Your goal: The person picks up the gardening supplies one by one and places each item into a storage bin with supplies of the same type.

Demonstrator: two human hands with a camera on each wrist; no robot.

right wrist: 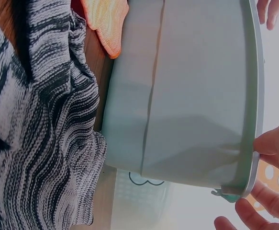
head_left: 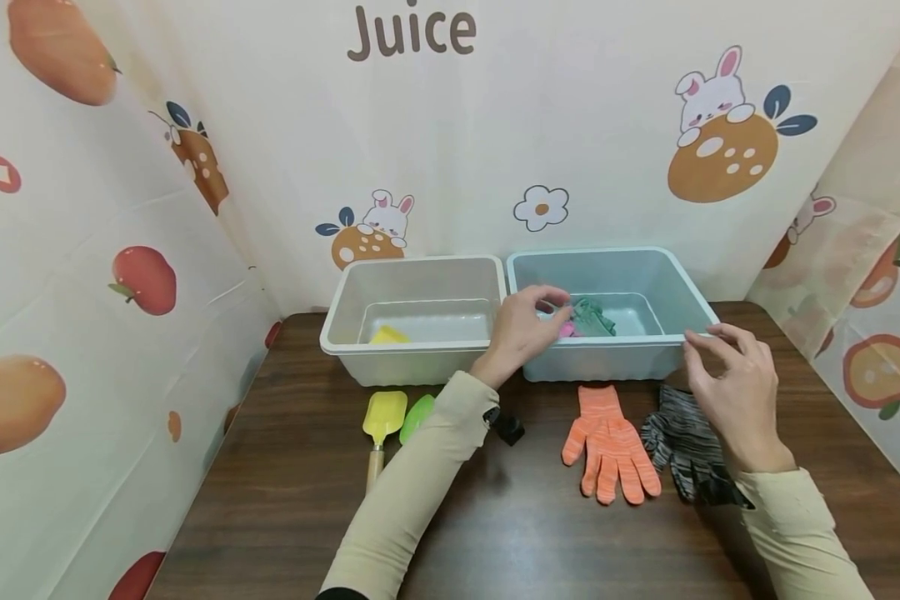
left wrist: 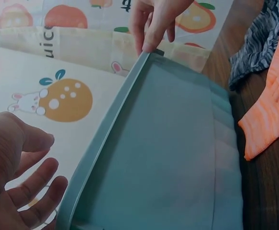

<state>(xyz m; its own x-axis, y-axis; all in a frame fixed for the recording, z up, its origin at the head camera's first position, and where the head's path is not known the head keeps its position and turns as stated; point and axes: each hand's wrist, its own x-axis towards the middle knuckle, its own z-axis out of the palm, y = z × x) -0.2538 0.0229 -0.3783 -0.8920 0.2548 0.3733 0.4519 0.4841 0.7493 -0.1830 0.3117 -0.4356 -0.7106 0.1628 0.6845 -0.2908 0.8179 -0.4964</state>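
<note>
Blue bin [head_left: 607, 362], we judge, light, stiff, best held by its rim [head_left: 633, 340]: right hand [head_left: 741, 392] seemingly pinches it, left hand [head_left: 523, 328] loose.

The head view looks forward and down from above the surface [head_left: 540, 542], far enough back to take in the left hand [head_left: 525, 329], right hand [head_left: 742, 392], grey bin [head_left: 412, 364], blue bin [head_left: 600, 364] and printed backdrop [head_left: 600, 150]. The left wrist view sits close to the front of the blue bin, tilted, facing along it toward the right hand. The right wrist view, turned sideways, also faces that front closely, the striped glove [right wrist: 65, 120] large at its left. Both wrist views share the orange glove [head_left: 607, 450].
</note>
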